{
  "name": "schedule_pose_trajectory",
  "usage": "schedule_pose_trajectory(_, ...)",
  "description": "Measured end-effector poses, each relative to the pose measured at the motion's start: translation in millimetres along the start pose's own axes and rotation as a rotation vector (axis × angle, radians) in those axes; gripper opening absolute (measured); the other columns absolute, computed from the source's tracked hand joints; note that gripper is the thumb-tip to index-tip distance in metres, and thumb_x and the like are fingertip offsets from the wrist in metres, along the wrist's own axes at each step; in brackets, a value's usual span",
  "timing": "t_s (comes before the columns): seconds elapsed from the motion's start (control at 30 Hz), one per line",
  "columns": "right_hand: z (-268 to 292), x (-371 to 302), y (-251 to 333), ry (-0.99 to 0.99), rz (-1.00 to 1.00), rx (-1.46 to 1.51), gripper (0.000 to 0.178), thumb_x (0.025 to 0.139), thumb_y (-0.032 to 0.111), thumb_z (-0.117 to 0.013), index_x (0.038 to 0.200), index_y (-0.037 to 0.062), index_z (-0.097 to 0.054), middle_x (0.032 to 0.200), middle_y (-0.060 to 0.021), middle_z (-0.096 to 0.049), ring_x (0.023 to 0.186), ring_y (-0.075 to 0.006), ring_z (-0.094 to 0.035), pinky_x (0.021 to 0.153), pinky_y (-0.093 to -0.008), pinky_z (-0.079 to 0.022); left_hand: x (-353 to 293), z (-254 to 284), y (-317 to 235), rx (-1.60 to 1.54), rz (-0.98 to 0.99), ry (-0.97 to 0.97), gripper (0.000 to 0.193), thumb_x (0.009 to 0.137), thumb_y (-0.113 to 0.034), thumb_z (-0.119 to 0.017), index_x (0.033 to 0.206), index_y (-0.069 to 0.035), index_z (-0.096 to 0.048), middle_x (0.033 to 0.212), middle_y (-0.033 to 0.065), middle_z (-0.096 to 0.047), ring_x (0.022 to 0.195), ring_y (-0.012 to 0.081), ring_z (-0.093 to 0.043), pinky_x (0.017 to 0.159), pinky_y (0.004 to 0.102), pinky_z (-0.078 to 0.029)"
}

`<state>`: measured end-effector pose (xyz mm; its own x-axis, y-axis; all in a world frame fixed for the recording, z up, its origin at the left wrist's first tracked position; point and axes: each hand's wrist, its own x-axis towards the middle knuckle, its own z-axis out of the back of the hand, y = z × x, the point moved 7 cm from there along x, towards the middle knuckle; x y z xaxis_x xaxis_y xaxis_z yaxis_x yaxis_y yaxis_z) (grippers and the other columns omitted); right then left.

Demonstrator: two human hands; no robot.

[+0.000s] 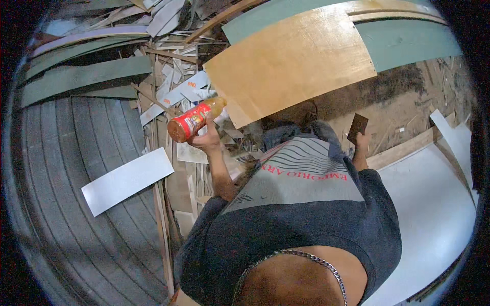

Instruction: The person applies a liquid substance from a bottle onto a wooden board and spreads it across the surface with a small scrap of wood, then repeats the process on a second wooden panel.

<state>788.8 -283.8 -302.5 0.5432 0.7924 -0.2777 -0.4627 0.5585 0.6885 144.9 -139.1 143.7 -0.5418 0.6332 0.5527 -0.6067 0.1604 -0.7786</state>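
Note:
My left hand (pixel 206 138) is wrapped round a plastic bottle (pixel 191 122) with a red label and brownish contents. The bottle lies tilted almost on its side, its base to the left and its neck by the left edge of a tan, glossy wooden panel (pixel 291 61). I cannot tell whether anything flows from it. In my right hand (pixel 362 143), off to the right and apart from the panel, is a thin dark brown rectangular piece (pixel 358 127), gripped at its lower end.
Green boards (pixel 413 45) lie behind and beneath the tan panel. Wood offcuts and scraps (pixel 176 64) are piled at the back left. A white strip (pixel 127 181) rests on grey ribbed sheeting (pixel 66 153) at left. A large white sheet (pixel 429 204) stands at right.

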Motion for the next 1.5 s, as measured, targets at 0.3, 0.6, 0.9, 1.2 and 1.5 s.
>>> schedule_pose_trajectory(0.3, 2, -46, -81, -0.058, -0.389, -0.386, 0.041, 0.075, 0.035, -0.060, 0.085, -0.0034, -0.070, 0.081, -0.0239, -0.070, 0.076, -0.0409, -0.068, 0.072, -0.0483, -0.055, 7, -5, 11, 0.144, 0.041, -0.003, 0.080, 0.070, -0.028, -0.089, 0.126, 0.009, -0.044, 0.119, 0.0199, -0.058, 0.106, 0.0258, -0.060, 0.095, 0.0389, -0.048)
schedule_pose_trajectory(0.6, 7, -28, -57, -0.126, -0.290, -0.211, 0.046, 0.071, 0.024, -0.054, 0.102, -0.0072, -0.065, 0.087, -0.0307, -0.066, 0.087, -0.0458, -0.066, 0.079, -0.0487, -0.051, 12, -15, 3, -0.077, 0.154, 0.003, 0.084, 0.065, -0.024, -0.092, 0.126, 0.008, -0.044, 0.121, 0.0198, -0.057, 0.107, 0.0258, -0.059, 0.097, 0.0395, -0.047)
schedule_pose_trajectory(0.9, 11, -19, -51, -0.023, -0.332, -0.196, 0.037, 0.074, 0.023, -0.062, 0.099, -0.0029, -0.067, 0.091, -0.0284, -0.067, 0.090, -0.0414, -0.066, 0.079, -0.0493, -0.051, 11, -8, 26, -0.015, 0.213, 0.052, 0.085, 0.063, -0.016, -0.092, 0.129, 0.007, -0.043, 0.124, 0.0186, -0.054, 0.108, 0.0264, -0.059, 0.091, 0.0406, -0.053)
schedule_pose_trajectory(1.2, 30, -45, 3, -0.034, -0.188, -0.132, 0.033, 0.073, 0.023, -0.060, 0.092, -0.0025, -0.069, 0.084, -0.0262, -0.068, 0.082, -0.0414, -0.067, 0.077, -0.0490, -0.051, 12, -4, 17, 0.011, 0.128, 0.003, 0.086, 0.064, -0.021, -0.092, 0.130, 0.008, -0.044, 0.126, 0.0199, -0.054, 0.109, 0.0272, -0.059, 0.092, 0.0414, -0.051)
schedule_pose_trajectory(1.5, 30, -47, 9, -0.001, -0.322, -0.237, 0.043, 0.067, 0.027, -0.058, 0.092, -0.0057, -0.069, 0.086, -0.0303, -0.067, 0.087, -0.0445, -0.066, 0.078, -0.0499, -0.051, 10, -5, 14, 0.033, 0.137, -0.011, 0.088, 0.062, -0.016, -0.092, 0.131, 0.006, -0.042, 0.127, 0.0188, -0.054, 0.111, 0.0256, -0.057, 0.094, 0.0406, -0.051)
